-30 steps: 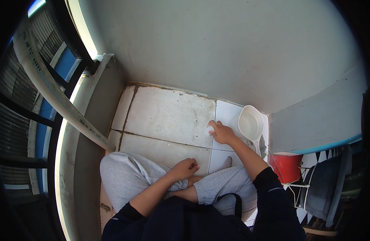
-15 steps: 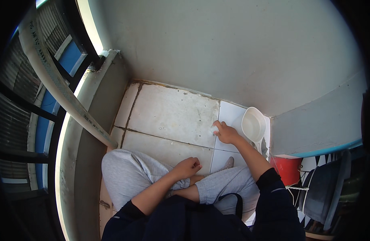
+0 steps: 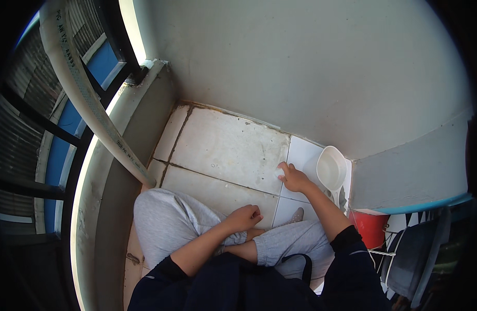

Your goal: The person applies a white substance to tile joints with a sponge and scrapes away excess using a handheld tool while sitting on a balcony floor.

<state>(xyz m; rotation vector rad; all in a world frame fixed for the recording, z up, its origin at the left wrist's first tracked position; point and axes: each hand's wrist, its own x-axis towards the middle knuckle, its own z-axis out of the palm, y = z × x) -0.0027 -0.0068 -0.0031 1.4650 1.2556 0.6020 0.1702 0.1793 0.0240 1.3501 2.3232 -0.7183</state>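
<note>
My right hand (image 3: 294, 179) reaches over the floor to the seam between a stained tile (image 3: 223, 147) and a cleaner white tile (image 3: 299, 149). Its fingers are closed round a small white thing (image 3: 280, 171), mostly hidden, whose kind I cannot make out. Just right of that hand stands a white dipper (image 3: 331, 167) with its handle toward me. My left hand (image 3: 244, 218) rests above my crossed legs, fingers curled in, with nothing visible in them.
A grey wall (image 3: 311, 67) rises ahead. To the left are a low ledge (image 3: 129, 140), a black railing (image 3: 93, 116) and a slanting pale pipe (image 3: 96, 106). A red bucket (image 3: 369, 228) and a dark tub (image 3: 412, 254) stand at the right.
The whole view has shifted slightly. My right hand stays at the tile seam, its fingers at a slightly different angle round the small white thing. My left hand has barely moved.
</note>
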